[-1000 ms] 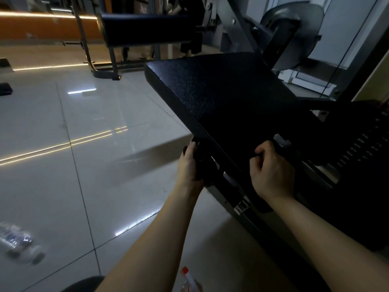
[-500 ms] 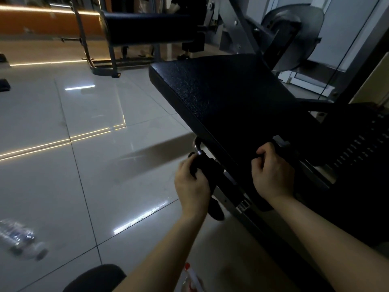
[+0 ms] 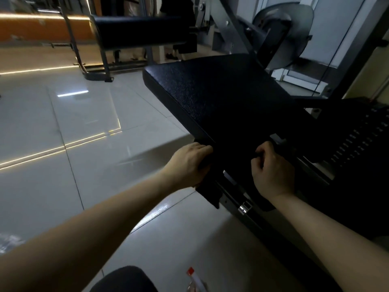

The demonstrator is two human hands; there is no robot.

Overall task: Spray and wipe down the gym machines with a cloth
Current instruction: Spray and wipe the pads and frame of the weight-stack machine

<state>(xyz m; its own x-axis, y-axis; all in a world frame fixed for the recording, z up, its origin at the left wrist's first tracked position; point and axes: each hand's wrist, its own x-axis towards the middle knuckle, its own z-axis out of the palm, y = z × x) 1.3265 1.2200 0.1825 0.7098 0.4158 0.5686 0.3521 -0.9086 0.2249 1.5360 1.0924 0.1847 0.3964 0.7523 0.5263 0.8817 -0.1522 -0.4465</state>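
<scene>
The black, pebble-grained vinyl seat pad (image 3: 221, 98) just beyond the fingers (image 3: 200, 149) of the left hand (image 3: 187, 165) catches faint grey glints in its grain. The soft black cloth (image 3: 207, 192) under those fingers matches it. Left of them, the glossy tiled floor (image 3: 84, 123) is pale grey-white, crossed by thin dark grout lines and warm yellow light streaks. Far beyond runs an orange wall band (image 3: 42, 28). Right of the fingers (image 3: 265, 149) of the right hand (image 3: 273, 175), a black metal plate (image 3: 357, 133) bears rows of small pale slots. Nearer than both hands, the plastic spray bottle (image 3: 194, 279) shows a red tip on a white nozzle.
</scene>
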